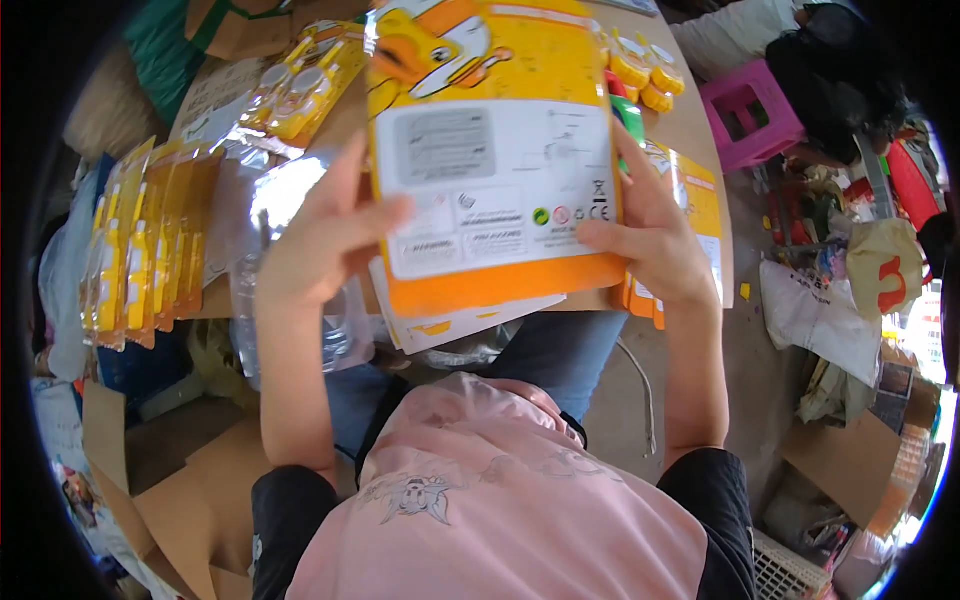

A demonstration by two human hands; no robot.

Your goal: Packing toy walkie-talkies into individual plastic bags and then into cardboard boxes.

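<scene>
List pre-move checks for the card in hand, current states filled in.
1. Both hands on the card: ok. Left hand and right hand grip opposite side edges of the printed card.
2. Card's far face checked: cannot tell. Only the side toward the camera shows.
3. View below the card unobstructed: not ok. White-and-yellow sheets stick out past its lower edge.
4. Left forearm free of the clear plastic: cannot tell. They overlap in view; contact is unclear.
5. Left hand apart from the row of yellow packs: ok. A gap shows between them.
</scene>
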